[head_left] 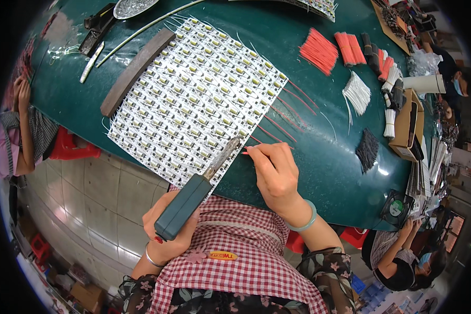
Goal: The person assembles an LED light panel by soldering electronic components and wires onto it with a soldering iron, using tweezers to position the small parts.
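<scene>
My left hand [180, 240] is wrapped round the dark green handle of a soldering iron [183, 207]. The iron's tip points up and right onto the near right edge of a white circuit board panel [193, 99], which carries rows of small boards with yellowish parts. Beside that tip, my right hand [278, 175] pinches a thin red wire [245, 153] at the panel's edge. Several other red wires [280, 127] stick out from the same edge farther up. A dark curved bar [136, 73] rests along the panel's left side.
On the green table [319, 172] lie red wires [318, 51], white wires [357, 93] and black wires [367, 150] at the right. A cardboard box [406, 128] and a small fan [396, 208] stand beyond. Co-workers sit at left and right.
</scene>
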Motion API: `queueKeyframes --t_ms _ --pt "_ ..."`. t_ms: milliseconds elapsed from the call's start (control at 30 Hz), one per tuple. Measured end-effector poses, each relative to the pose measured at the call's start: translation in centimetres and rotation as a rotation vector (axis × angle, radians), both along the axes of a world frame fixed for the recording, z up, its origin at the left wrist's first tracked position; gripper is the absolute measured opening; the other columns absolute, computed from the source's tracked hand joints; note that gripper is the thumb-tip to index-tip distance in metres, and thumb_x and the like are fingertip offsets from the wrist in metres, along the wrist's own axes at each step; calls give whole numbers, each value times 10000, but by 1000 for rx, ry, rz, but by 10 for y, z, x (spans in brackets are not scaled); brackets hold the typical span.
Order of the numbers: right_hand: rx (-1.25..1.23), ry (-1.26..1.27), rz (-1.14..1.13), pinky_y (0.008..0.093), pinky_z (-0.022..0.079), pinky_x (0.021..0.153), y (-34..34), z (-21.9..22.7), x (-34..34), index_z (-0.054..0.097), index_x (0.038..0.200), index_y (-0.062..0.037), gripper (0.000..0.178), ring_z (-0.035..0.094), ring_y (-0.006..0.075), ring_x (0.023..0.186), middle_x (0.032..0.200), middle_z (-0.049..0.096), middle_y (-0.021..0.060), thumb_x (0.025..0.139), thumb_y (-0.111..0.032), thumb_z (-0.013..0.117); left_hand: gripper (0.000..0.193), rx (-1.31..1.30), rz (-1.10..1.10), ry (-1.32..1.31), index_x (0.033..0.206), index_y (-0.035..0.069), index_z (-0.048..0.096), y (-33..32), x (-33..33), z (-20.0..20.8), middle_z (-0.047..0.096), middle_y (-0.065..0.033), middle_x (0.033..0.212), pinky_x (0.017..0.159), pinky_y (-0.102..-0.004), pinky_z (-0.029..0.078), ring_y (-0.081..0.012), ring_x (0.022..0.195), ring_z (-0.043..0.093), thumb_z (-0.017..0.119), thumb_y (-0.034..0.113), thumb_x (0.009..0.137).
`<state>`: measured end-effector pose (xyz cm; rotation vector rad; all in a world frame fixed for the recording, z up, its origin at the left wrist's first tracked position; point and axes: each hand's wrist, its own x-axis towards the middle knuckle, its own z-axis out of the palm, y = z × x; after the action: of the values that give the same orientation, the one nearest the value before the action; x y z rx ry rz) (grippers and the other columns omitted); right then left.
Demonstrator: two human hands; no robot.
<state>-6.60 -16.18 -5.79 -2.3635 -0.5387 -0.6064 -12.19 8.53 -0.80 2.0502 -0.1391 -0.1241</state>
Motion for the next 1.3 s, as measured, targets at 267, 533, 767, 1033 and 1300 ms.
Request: queueKeyframes --t_ms 267,533,767,1033,1300 --pt "35 65 9 346 504 622 2 -5 -3 679 1045 46 354 579 266 771 916 627 129 700 122 698 282 -4 -6 12 1053 -80 685 1 -4 0 722 -150 946 715 -288 556 -199 782 713 783 -13 797" --pt "-15 74 7 347 502 623 2 -5 -4 676 1055 48 356 573 260 792 935 624 126 704 104 684 258 -22 27 43 1030 -54 680 0 -7 -4 709 -122 904 691 -285 538 -186 739 681 776 -21 793" --pt "-54 50 4 338 500 615 0 -5 -4 673 1057 53 356 578 256 806 944 620 120 702 70 690 219 23 19 -13 980 -48 686 -4 -5 -3 686 -114 877 653 -285 523 -192 686 652 789 -11 790" --pt "-83 41 3 329 510 614 2 -7 -5 677 1044 48 349 587 250 820 942 613 113 695 49 698 209 28 28 6 977 -61 708 8 -18 -10 689 -132 879 619 -286 514 -215 662 651 797 9 802" --pt "-93 12 -14 330 514 621 4 -5 -4 678 1033 44 339 597 252 814 941 620 112 694 40 701 217 40 12 -25 999 -69 715 9 -19 -10 716 -164 936 660 -306 550 -247 741 715 792 13 813"
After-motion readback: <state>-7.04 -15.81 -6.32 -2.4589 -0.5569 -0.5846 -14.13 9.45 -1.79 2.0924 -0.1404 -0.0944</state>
